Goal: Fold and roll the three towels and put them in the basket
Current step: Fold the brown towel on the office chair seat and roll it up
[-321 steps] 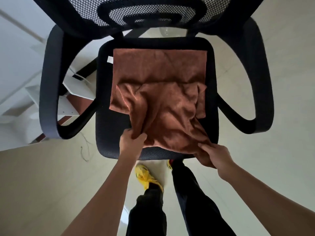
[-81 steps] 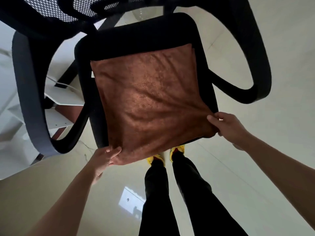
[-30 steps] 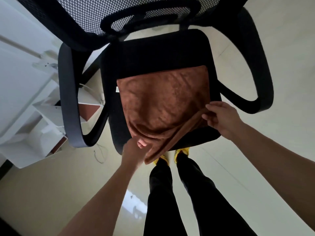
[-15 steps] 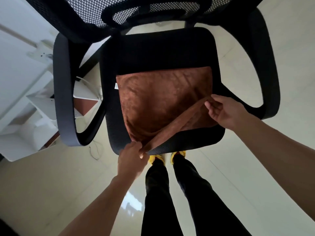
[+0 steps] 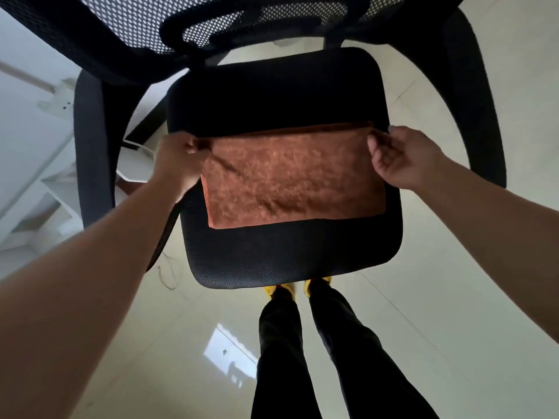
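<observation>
A brown towel (image 5: 290, 176) lies folded into a wide rectangle on the black seat (image 5: 281, 255) of an office chair. My left hand (image 5: 178, 160) pinches the towel's far left corner. My right hand (image 5: 399, 155) pinches the far right corner. Both hands hold the upper layer along the far edge, over the layer below. No other towels and no basket are in view.
The chair's mesh backrest (image 5: 211, 22) rises at the top, with black armrests left (image 5: 90, 146) and right (image 5: 481, 116). White shelving (image 5: 36, 176) stands on the left. My legs and yellow shoes (image 5: 298, 290) are below the seat on a pale glossy floor.
Both hands carried the towel's near edge away from me to the far edge, folding it in half. The towel now covers only a band across the seat's middle.
</observation>
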